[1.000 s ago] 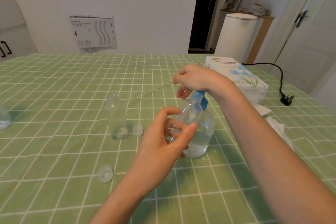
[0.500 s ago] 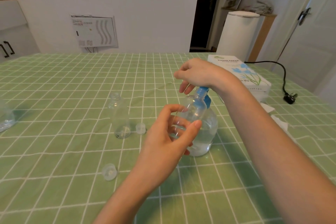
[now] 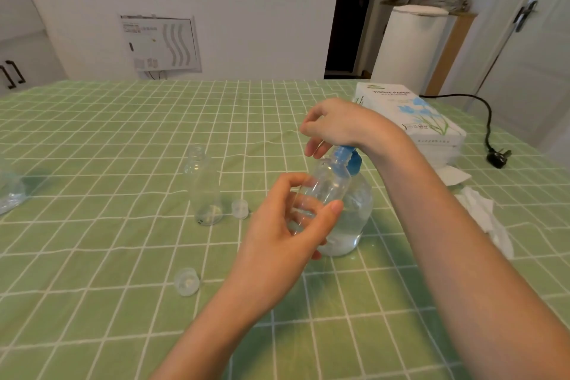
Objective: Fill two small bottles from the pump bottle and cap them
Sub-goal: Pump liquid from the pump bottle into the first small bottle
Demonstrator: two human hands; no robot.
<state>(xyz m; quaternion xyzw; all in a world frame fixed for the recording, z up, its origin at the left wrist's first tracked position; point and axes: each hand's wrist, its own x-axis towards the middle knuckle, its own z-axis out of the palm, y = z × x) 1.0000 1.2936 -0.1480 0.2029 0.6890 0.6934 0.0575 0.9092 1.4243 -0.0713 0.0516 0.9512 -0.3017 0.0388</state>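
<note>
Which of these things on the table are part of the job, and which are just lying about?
In use: pump bottle, small bottle in the left hand, right hand on the pump, standing small bottle, near cap, far cap.
Lying about: tissue box, crumpled tissue, power plug.

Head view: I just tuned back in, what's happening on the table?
The left hand holds a small clear bottle tilted up to the blue pump head of the pump bottle; the right hand rests on top of that pump. A second small bottle stands uncapped on the green checked tablecloth, with two clear caps lying loose near it. Neither bottle is capped yet.
</note>
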